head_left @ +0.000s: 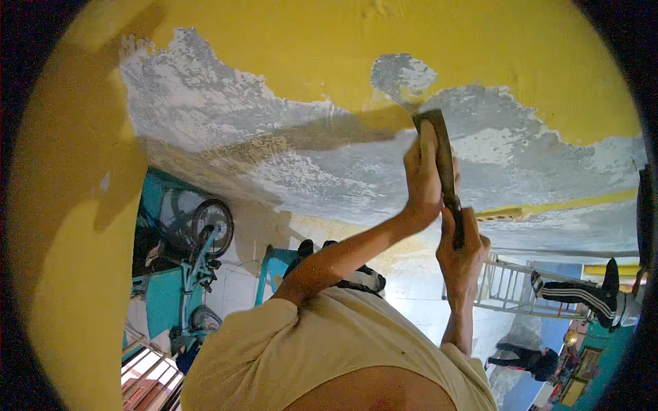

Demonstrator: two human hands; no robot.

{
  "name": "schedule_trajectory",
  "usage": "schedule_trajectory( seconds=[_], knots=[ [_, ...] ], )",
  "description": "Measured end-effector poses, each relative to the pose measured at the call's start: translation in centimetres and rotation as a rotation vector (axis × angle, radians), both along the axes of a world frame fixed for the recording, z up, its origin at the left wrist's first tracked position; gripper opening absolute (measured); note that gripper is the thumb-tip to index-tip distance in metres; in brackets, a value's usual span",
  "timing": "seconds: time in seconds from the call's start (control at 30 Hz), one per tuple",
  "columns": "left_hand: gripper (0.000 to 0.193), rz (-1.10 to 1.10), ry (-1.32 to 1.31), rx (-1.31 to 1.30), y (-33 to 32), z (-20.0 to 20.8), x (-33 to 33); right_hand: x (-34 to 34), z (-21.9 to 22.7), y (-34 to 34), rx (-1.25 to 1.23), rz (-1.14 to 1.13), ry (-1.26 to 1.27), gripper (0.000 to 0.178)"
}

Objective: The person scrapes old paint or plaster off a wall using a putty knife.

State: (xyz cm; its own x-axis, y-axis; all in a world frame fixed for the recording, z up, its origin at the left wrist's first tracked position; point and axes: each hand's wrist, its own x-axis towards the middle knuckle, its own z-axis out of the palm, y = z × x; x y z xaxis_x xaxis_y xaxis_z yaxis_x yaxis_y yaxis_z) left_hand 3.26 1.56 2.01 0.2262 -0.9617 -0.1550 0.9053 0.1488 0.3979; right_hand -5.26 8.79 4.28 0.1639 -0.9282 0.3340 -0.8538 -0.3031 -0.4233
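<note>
Left hand (419, 179) clasps the far end of a dark scraper (445, 163); right hand (463, 251) wraps its fingers around the near handle, before the patchy yellow wall (480, 41)

Moderately lit across the patchy yellow-and-grey surface (493, 103). Lit from the right, with a long shadow falling leftward of the flat tool (445, 164). Shadowed brown on the upper left wall (75, 240). Near washed-out on the pale floor (425, 294); dim around the bicycle (197, 264). Bowed toward the rim; black and grainy at the corners. Possibly soft at the dark-clothed person (528, 362), lower right.
</note>
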Motion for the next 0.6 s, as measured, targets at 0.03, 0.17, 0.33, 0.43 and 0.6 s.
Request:
schedule_trajectory(
  seconds=[0.03, 0.17, 0.33, 0.43, 0.6],
  knots=[
    [0.045, 0.034, -0.019, 0.099, 0.3, 0.3, -0.8, -0.2, 0.6, 0.5, 0.087, -0.051, 0.008, 0.013],
    [0.040, -0.104, 0.055, -0.091, 0.2, -1.3, -0.4, 0.2, 0.1, 0.9, -0.016, 0.020, -0.060, 0.014],
    [0.037, -0.017, 0.037, -0.088, -0.4, -1.5, -1.4, -1.2, -1.2, -0.2, -0.027, -0.008, -0.079, 0.016],
    [0.042, -0.023, 0.042, -0.041, -0.4, -1.2, -1.7, -2.5, -1.7, -0.9, 0.022, 0.030, -0.060, 0.016],
    [0.047, -0.008, 0.063, -0.072, -1.4, -1.9, -0.6, -1.0, -1.2, -2.3, -0.003, 0.102, 0.005, 0.015]
  ],
)
